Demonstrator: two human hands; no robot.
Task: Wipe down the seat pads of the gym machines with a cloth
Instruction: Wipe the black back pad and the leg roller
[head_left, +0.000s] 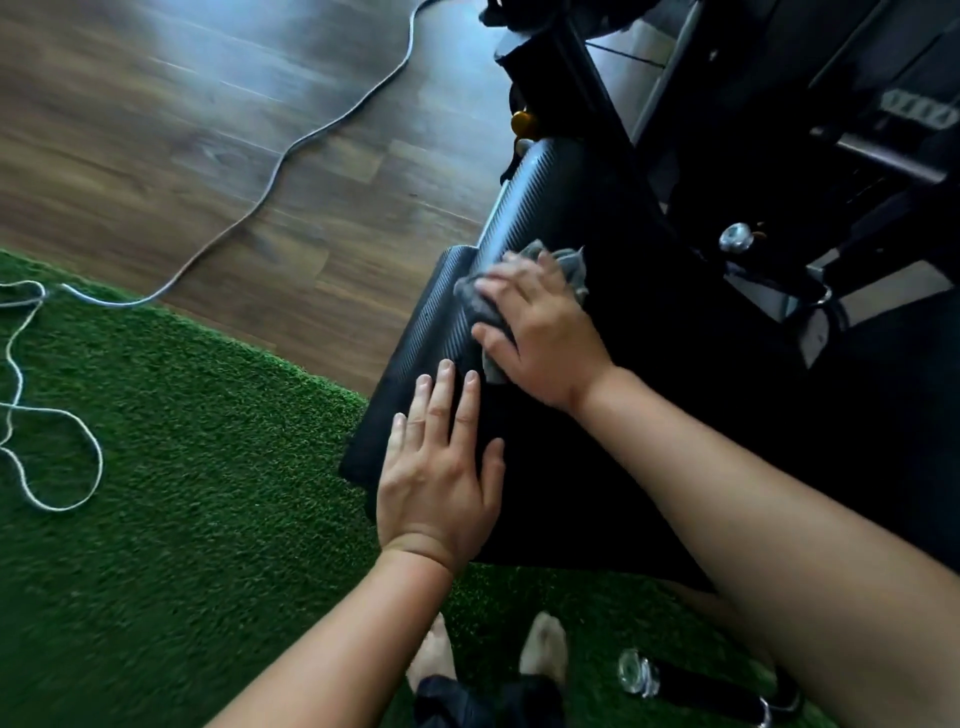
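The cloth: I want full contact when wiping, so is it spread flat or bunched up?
Bunched up. The grey cloth is crumpled under the right hand on the black seat pad, folds poking out past the fingers.

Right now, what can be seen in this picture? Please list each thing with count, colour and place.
seat pad: one, black, centre, under both hands
cloth: one, grey, on the pad under the right hand
machine frame: one, black, upper right
knob: one, gold, top centre
cable: one, grey, across the wooden floor
rope: one, white, on the green turf
dumbbell: one, black, bottom right
feet: two, bare, bottom
left hand: flat on pad
right hand: pressing cloth
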